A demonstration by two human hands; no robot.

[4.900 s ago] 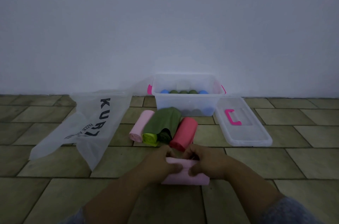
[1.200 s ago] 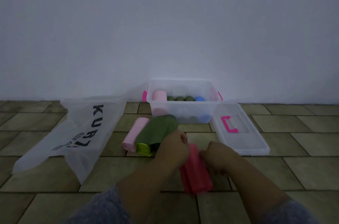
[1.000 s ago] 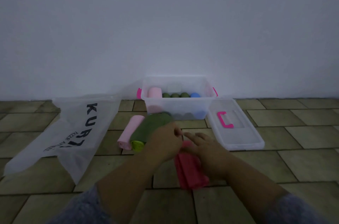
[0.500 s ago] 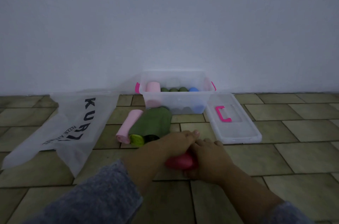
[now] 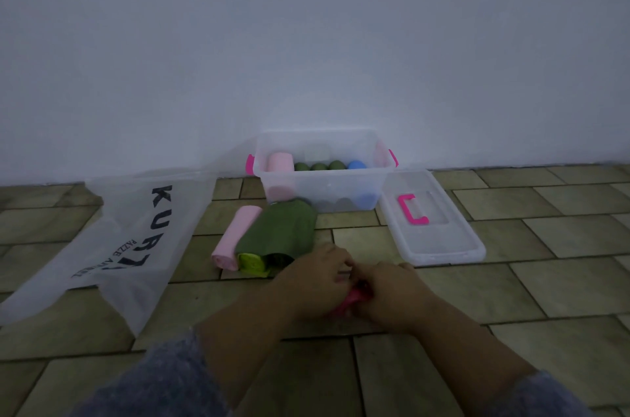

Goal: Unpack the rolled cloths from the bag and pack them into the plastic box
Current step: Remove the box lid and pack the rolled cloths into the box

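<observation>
Both hands press on a red rolled cloth (image 5: 351, 300) on the floor; my left hand (image 5: 315, 275) and my right hand (image 5: 392, 293) cover most of it. Just beyond lie a pink roll (image 5: 237, 235) and a dark green roll (image 5: 279, 234) with a yellow-green roll (image 5: 252, 263) peeking from under it. The clear plastic box (image 5: 327, 188) stands by the wall, holding a pink roll (image 5: 280, 162), three green rolls (image 5: 318, 166) and a blue roll (image 5: 357, 164). The flat translucent bag (image 5: 112, 246) lies at left.
The box's clear lid (image 5: 433, 222) with a pink handle lies on the floor right of the box. A white wall rises right behind the box. The floor is olive tile (image 5: 545, 280).
A pink roll that I held earlier now stands in the box. The red cloth has gone from lying long on the floor to a tight roll under both hands.
</observation>
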